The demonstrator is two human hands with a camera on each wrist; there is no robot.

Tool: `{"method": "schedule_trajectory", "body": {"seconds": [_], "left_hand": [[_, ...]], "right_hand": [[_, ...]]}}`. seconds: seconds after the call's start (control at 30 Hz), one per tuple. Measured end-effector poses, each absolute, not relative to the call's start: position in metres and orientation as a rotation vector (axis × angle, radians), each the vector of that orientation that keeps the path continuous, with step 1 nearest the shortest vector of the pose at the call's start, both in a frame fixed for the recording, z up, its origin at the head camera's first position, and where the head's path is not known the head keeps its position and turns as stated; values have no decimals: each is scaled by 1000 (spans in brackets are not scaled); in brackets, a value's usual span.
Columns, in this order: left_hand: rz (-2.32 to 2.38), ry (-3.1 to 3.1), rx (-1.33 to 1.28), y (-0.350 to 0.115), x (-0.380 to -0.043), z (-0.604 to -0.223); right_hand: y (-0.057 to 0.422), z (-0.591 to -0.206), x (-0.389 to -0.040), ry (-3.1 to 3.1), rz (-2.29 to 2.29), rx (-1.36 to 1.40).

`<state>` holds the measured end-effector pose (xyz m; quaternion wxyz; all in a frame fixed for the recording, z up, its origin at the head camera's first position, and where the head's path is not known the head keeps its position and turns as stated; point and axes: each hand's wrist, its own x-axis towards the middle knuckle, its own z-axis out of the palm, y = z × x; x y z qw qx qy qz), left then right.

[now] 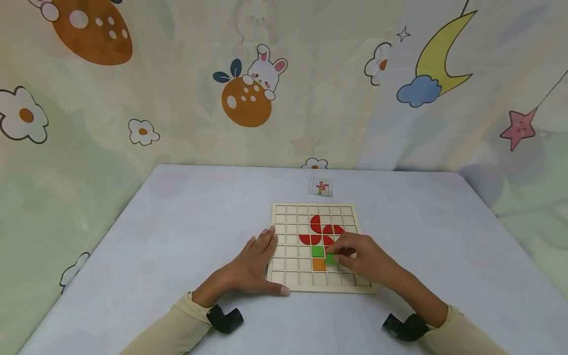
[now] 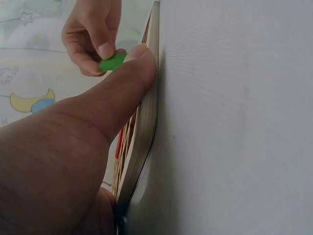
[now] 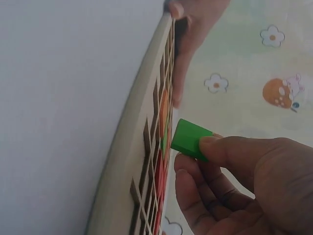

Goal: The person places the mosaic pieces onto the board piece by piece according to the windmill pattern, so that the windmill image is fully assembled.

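Observation:
A wooden grid board (image 1: 284, 281) lies flat on the table. Red curved pieces (image 1: 309, 239), a green square block (image 1: 317, 251) and an orange square block (image 1: 319, 265) sit in its cells. Between thumb and fingers my right hand (image 1: 366, 254) pinches another green block (image 3: 190, 139), held just above the board, right of the set green one. My left hand (image 1: 254, 264) rests along the board's left edge with fingers extended, its thumb at the front left corner. In the left wrist view that thumb (image 2: 132, 73) lies against the wooden rim.
Behind the board lies a small picture card (image 1: 321, 187) with a red pinwheel-like pattern on a grid. White cloth covers the table (image 1: 199, 207). A patterned curtain (image 1: 186, 84) hangs behind it. Each wrist wears a black device (image 1: 225, 319).

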<state>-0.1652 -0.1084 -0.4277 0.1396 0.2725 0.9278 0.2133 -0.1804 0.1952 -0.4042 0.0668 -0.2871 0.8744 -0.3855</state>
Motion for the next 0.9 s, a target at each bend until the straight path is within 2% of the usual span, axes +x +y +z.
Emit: {"method": "schedule_trajectory", "body": {"seconds": [0.33,0.9], "left_hand": [[605,2693,789,-108,-166,-430],[584,2674,799,-107,-167,-429]], "right_hand": [[174,-408,-167,2508,-1147,-907],[172,-408,-163,2520,-1062,-998]]}}
